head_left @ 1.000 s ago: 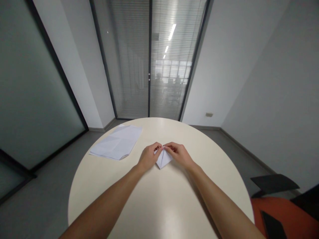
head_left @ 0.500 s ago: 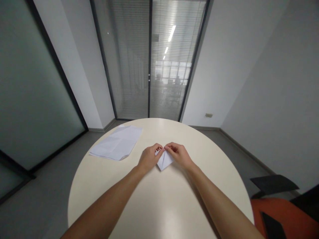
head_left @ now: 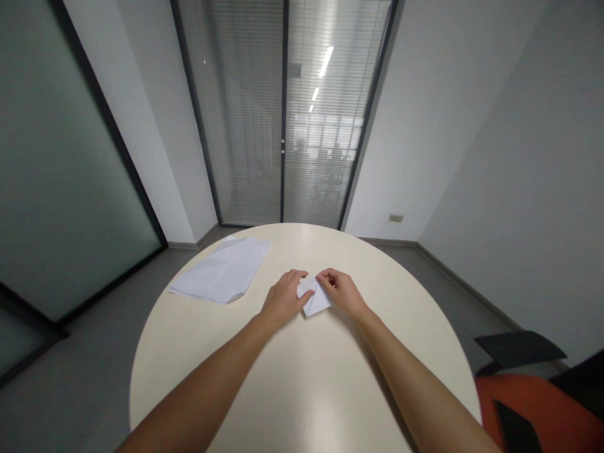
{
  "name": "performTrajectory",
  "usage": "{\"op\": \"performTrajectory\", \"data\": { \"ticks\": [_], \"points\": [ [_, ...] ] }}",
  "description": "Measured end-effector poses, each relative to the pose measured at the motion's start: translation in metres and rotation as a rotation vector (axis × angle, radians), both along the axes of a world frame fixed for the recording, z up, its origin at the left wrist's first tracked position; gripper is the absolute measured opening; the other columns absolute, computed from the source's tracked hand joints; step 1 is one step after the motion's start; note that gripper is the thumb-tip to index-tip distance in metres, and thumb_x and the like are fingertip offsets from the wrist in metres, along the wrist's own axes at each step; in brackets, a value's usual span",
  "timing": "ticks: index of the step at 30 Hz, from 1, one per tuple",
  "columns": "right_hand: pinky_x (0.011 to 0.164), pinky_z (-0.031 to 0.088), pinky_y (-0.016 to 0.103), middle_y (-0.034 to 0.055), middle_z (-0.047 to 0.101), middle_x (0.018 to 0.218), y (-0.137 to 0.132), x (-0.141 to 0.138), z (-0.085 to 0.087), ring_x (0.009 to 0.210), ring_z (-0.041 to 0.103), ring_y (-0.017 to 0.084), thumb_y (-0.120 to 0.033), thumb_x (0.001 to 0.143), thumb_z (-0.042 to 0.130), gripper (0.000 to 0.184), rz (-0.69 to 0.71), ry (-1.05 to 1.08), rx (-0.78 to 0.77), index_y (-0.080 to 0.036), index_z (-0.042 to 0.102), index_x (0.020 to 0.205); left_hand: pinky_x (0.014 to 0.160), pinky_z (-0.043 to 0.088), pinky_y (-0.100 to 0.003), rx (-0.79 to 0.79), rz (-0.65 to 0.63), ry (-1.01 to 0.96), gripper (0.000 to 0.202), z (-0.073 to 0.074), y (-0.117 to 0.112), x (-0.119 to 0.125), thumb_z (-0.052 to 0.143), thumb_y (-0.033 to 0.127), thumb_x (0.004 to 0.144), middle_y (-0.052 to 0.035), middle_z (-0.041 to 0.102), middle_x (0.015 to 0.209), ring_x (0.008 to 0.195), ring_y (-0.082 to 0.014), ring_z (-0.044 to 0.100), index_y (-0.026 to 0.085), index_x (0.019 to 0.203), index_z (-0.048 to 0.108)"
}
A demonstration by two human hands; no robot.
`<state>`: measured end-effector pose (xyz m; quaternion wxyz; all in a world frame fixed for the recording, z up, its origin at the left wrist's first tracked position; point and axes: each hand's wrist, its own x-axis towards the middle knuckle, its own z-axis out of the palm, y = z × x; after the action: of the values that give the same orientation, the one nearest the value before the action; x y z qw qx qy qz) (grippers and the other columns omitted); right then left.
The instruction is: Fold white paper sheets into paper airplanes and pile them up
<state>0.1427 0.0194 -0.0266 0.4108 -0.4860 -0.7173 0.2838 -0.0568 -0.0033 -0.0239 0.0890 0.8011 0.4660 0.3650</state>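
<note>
A small folded sheet of white paper [head_left: 318, 304] lies at the middle of the round table, with a crease line running down its face and a point towards me. My left hand [head_left: 285, 296] holds it from the left, its thumb on top of the paper and its fingers curved around the far left edge. On the other side, my right hand [head_left: 343, 292] pinches the paper's far right corner between thumb and fingertips. The fingers hide part of the far edge.
A stack of white paper sheets [head_left: 221, 270] rests on the table [head_left: 264, 390] at the far left. An orange chair [head_left: 538, 409] with black armrests stands at the right, beside the table. Glass panels with blinds [head_left: 255, 126] are beyond it.
The folded paper has turned slightly, its near point shifting a little away from me. My hands have drawn apart at the top, and my left thumb now lies lower on the paper.
</note>
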Motion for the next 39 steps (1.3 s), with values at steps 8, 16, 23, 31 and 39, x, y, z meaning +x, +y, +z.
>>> {"op": "performTrajectory", "data": {
  "ticks": [8,16,23,31,39],
  "points": [
    [0.059,0.041,0.026,0.0038,0.070,0.072,0.005,0.010,-0.009,0.065,0.061,0.017,-0.044,0.090,0.055,0.032,-0.187,-0.222,-0.027,-0.018,0.072,0.084,0.115,0.036,-0.042,0.014,-0.353,0.326,0.050,-0.007,-0.009,0.007,0.042,0.039,0.102,-0.0119,0.049,0.151,0.139,-0.0243,0.044,0.017,0.146,0.043],
    [0.077,0.047,0.030,0.0095,0.074,0.094,0.004,0.015,-0.009,0.084,0.066,0.021,-0.036,0.092,0.057,0.028,-0.180,-0.461,0.061,-0.019,0.077,0.100,0.122,0.014,-0.047,-0.223,-0.369,0.521,0.072,-0.011,-0.016,0.009,0.018,0.057,0.103,-0.0169,0.020,0.164,0.154,-0.0268,0.014,0.010,0.158,0.020],
    [0.093,0.046,0.031,0.0113,0.070,0.110,0.002,0.013,-0.005,0.100,0.063,0.021,-0.025,0.095,0.050,0.033,0.048,-0.537,0.129,-0.018,0.075,0.114,0.123,0.009,-0.048,-0.236,-0.305,0.560,0.074,-0.016,-0.016,0.013,0.018,0.056,0.102,-0.0178,0.019,0.165,0.154,-0.0293,0.011,0.006,0.157,0.021],
    [0.106,0.039,0.043,0.0130,0.058,0.140,0.001,0.017,-0.013,0.125,0.051,0.028,-0.024,0.097,0.044,0.043,0.093,-0.758,0.193,-0.021,0.063,0.136,0.122,0.015,-0.047,-0.130,-0.266,0.573,0.072,-0.013,-0.021,0.012,0.028,0.051,0.101,-0.0238,0.024,0.161,0.152,-0.0315,0.019,0.001,0.153,0.028],
    [0.108,0.039,0.046,0.0107,0.050,0.150,0.005,0.019,-0.019,0.134,0.045,0.029,-0.029,0.101,0.041,0.043,-0.011,-0.767,0.192,-0.026,0.060,0.139,0.119,0.027,-0.042,-0.068,-0.327,0.540,0.061,-0.004,-0.021,0.010,0.033,0.044,0.101,-0.0224,0.041,0.154,0.147,-0.0299,0.034,0.004,0.146,0.041]
  ]
}}
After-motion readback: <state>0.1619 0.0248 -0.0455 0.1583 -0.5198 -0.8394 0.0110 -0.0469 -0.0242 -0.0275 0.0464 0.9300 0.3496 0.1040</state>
